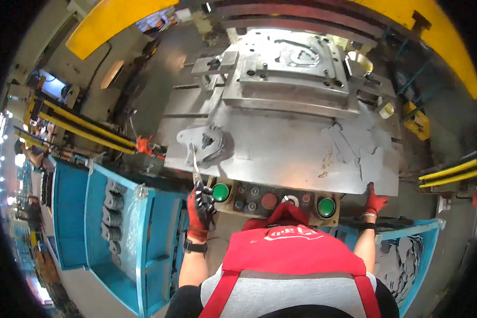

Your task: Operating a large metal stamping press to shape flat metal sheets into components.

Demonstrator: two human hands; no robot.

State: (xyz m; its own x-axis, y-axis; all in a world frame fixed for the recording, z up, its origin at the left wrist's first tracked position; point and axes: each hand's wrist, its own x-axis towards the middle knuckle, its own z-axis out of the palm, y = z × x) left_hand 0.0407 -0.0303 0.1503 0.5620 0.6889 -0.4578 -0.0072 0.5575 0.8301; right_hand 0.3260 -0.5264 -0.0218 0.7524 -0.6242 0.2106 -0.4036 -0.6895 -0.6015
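Note:
My left hand [200,209], in a red and black glove, is closed around a slim metal tool [195,161]. The tool's far end reaches a small stack of flat grey metal parts [212,139] at the left of the press table [270,143]. Beyond the table's middle sits a steel die [291,69], with a shape cut into its top. At the table's right front corner rests my right hand [375,202], gloved in red, with its fingers apart and no object visible in it.
A control panel [257,201] with two green buttons [220,192] runs along the table's front. Left stands a blue bin [143,238] with stacked metal parts [112,217]; right, a blue bin [432,236] holds flat scrap [403,265]. Thin grey sheet pieces [350,143] lie on the table.

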